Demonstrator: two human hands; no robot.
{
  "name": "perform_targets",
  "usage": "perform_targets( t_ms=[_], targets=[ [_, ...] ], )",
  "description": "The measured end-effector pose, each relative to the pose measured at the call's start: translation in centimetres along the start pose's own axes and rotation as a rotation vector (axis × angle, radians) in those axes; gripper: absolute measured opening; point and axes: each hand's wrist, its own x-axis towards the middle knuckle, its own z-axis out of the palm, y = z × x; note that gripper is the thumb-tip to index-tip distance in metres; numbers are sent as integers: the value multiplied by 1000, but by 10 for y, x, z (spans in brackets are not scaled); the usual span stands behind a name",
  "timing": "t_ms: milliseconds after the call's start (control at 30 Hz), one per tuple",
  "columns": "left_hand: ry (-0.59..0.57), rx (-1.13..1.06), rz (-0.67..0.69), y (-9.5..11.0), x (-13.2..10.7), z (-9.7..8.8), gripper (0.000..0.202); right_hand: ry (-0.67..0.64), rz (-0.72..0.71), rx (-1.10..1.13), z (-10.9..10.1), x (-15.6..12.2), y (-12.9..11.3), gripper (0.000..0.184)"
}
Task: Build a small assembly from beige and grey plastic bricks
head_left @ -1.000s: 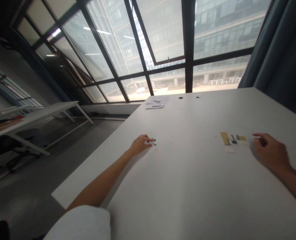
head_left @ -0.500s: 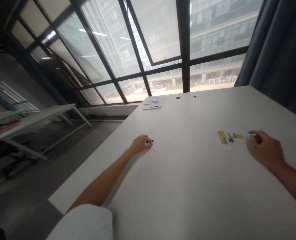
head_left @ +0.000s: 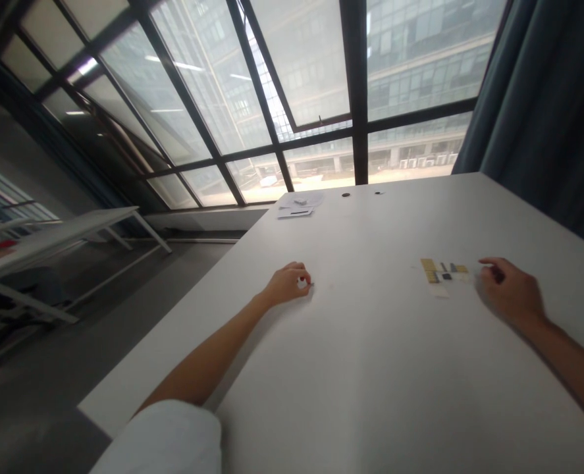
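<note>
My left hand (head_left: 288, 284) is at the left of the white table (head_left: 371, 368), thumb and forefinger pinched together in a ring. A small dark piece (head_left: 312, 284) shows at those fingertips, too small to name. My right hand (head_left: 511, 293) hovers or rests at the right, fingers loosely curled and forefinger reaching left, with nothing visible in it. Just left of it lies a group of small flat pieces: yellow gridded strips (head_left: 428, 266), narrow grey strips (head_left: 453, 268), a black piece (head_left: 446, 276) and a pale square (head_left: 438, 290).
Papers (head_left: 296, 209) with a dark strip lie at the far left of the table. Two small dark round spots, one at the far edge (head_left: 345, 195), show nearby. Windows stand behind, with a dark curtain (head_left: 533, 99) at right. Another table (head_left: 74, 237) and part of a person are at left.
My left hand has moved a little to the right, and the dark bits beside its fingers have shrunk to one at the fingertips. The right hand stays beside the strips. The view has shifted slightly.
</note>
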Motion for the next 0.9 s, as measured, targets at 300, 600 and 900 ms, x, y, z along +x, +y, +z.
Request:
perform_targets(
  t_ms=[300, 600, 900],
  targets=[
    [-30, -106, 290, 90, 83, 27, 9, 60, -152, 82, -1, -2, -7, 32],
    [40, -153, 462, 182, 168, 72, 9, -73, -511, 226, -6, -6, -22, 21],
    [242, -145, 575, 203, 179, 101, 7, -115, -713, 215, -3, -9, -34, 13]
  ],
)
